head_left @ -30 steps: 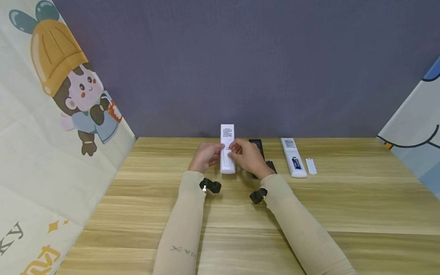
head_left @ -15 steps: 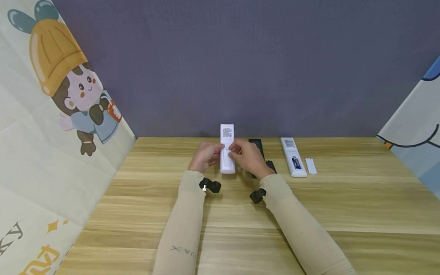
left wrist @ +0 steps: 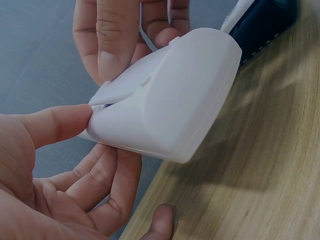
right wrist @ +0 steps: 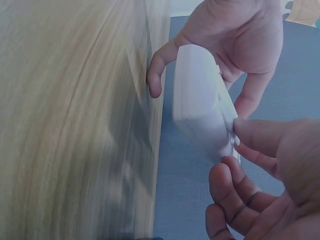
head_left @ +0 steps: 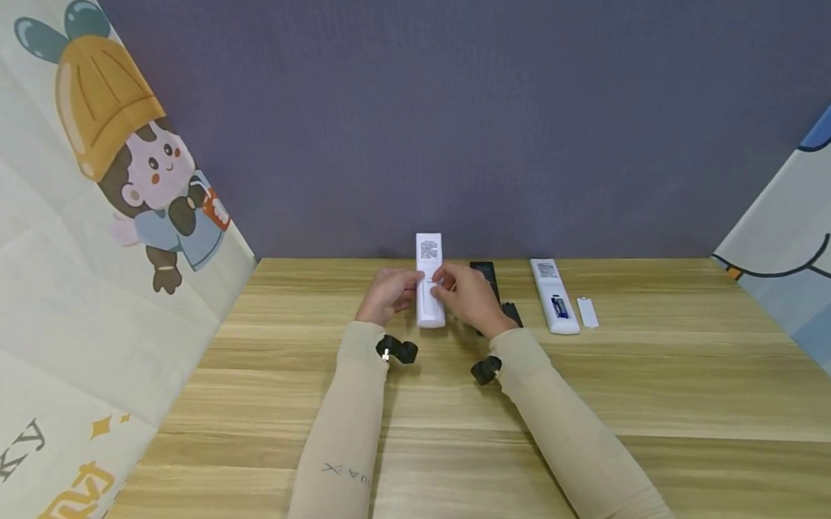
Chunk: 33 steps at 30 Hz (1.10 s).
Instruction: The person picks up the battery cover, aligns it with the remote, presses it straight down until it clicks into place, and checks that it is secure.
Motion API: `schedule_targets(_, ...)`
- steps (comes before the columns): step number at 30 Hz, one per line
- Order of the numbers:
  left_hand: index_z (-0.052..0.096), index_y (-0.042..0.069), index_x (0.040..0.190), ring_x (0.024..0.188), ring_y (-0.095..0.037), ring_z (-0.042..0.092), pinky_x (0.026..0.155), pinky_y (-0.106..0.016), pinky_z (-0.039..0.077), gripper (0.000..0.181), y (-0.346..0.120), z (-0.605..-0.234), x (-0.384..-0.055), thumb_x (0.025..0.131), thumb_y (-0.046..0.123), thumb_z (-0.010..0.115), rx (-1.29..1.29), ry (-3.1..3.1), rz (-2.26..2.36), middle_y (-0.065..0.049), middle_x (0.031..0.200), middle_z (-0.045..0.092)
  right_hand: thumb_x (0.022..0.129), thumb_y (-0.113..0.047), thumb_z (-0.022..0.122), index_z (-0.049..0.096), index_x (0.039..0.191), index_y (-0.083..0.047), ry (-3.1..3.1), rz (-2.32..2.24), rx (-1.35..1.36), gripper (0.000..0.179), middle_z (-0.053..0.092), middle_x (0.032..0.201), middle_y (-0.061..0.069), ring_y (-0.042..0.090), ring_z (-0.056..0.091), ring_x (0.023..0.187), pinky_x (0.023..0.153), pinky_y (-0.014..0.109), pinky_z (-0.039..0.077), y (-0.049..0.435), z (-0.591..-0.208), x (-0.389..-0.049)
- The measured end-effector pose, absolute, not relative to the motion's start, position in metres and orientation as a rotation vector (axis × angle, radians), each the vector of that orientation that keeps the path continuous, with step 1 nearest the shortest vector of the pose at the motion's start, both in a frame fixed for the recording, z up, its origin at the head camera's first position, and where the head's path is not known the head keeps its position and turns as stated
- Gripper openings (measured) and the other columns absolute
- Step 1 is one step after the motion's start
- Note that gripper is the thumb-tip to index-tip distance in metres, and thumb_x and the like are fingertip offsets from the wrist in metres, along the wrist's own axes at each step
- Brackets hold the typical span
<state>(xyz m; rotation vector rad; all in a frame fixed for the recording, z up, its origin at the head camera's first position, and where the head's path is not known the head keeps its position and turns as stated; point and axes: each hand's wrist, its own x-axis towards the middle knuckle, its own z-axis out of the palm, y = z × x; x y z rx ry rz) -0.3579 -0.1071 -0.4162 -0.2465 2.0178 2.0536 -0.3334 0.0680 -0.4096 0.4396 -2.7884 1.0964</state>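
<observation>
A white remote control (head_left: 429, 249) is held back side up over the table's far edge. My left hand (head_left: 388, 292) grips it from the left, thumb on its side and fingers underneath, as the left wrist view shows. From the right, my right hand (head_left: 468, 294) pinches the remote's battery cover (left wrist: 132, 75), thumb on its face. Along the side a narrow dark gap shows between cover and body, while small tabs sit at the cover's near end. In the right wrist view, the remote's rounded end (right wrist: 195, 90) stands tilted between both hands. The compartment's inside is hidden.
Right of my hands, a second white remote (head_left: 547, 279) lies with its compartment uncovered and batteries (head_left: 559, 307) inside. Its loose white cover (head_left: 587, 313) lies beside it. A black remote (head_left: 483, 271) and a black cover (head_left: 511, 313) are partly hidden behind my right hand. A dark partition (head_left: 452, 136) rises behind the table.
</observation>
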Motion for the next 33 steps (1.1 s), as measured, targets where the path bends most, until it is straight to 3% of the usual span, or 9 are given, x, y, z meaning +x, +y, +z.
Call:
schedule_targets(7,0.07,0.002,0.121,0.08,-0.016,0.068,0.099,-0.043,0.049,0.03,-0.107,-0.414,-0.358,0.095,0.018,0.07,-0.255,1.994,2.056,0.003,0.081,0.074,0.096,-0.02,0.073,0.065,0.117,-0.01,-2.761,1.229,0.39,0.024,0.067,0.111,0.014,0.028,0.064,0.098,0.084,0.043,0.052,0.067,-0.409,-0.332)
schedule_targets(14,0.071,0.004,0.119,0.085,-0.018,0.068,0.102,-0.045,0.048,0.029,-0.109,-0.414,-0.359,0.095,0.02,0.07,-0.253,1.997,2.045,0.002,0.084,0.074,0.1,-0.021,0.067,0.057,0.124,-0.014,-2.799,1.358,0.315,0.027,0.066,0.129,0.017,0.028,0.069,0.104,0.082,0.039,0.054,0.065,-0.408,-0.329)
schedule_targets(23,0.069,0.005,0.124,0.083,-0.016,0.068,0.098,-0.042,0.049,0.032,-0.113,-0.414,-0.358,0.097,0.021,0.068,-0.222,2.0,2.024,0.003,0.084,0.073,0.1,-0.021,0.066,0.058,0.121,-0.015,-2.787,1.426,0.296,0.024,0.069,0.123,0.017,0.031,0.069,0.108,0.081,0.039,0.056,0.063,-0.41,-0.329)
schedule_targets(33,0.062,0.012,0.135,0.104,-0.021,0.068,0.108,-0.048,0.045,0.047,-0.121,-0.409,-0.356,0.091,0.016,0.076,-0.161,1.948,1.993,-0.004,0.113,0.074,0.1,-0.022,0.066,0.059,0.118,-0.015,-2.772,1.451,0.28,0.02,0.069,0.121,0.018,0.032,0.068,0.106,0.078,0.037,0.056,0.063,-0.409,-0.33)
